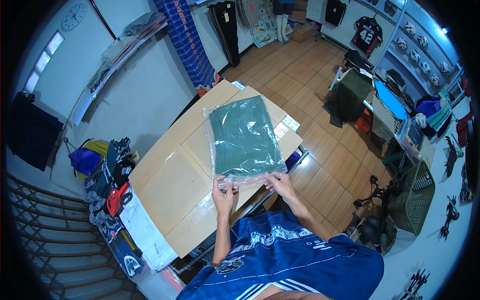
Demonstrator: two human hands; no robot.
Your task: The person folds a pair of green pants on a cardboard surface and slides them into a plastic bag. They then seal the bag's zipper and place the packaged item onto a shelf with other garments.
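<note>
A folded green garment (245, 135) lies inside a clear plastic bag (210, 156), flat on the cardboard-covered table (170, 185). The bag's near edge carries a reddish strip (250, 179) and faces my body. At the left end of that edge, my left hand (224, 192) pinches the plastic between thumb and fingers. My right hand (279, 183) grips the same edge near its right corner. Both hands are close to the strip, with the garment beyond them. Light glints off the plastic over the garment.
Left of the table are piled clothes (112, 165), a red tool-like item (116, 199) and white packets (145, 225). A green plastic basket (412, 200) stands on the right. Farther right, a second table holds a blue sheet (390, 99). Balls (415, 55) line shelves at the back right.
</note>
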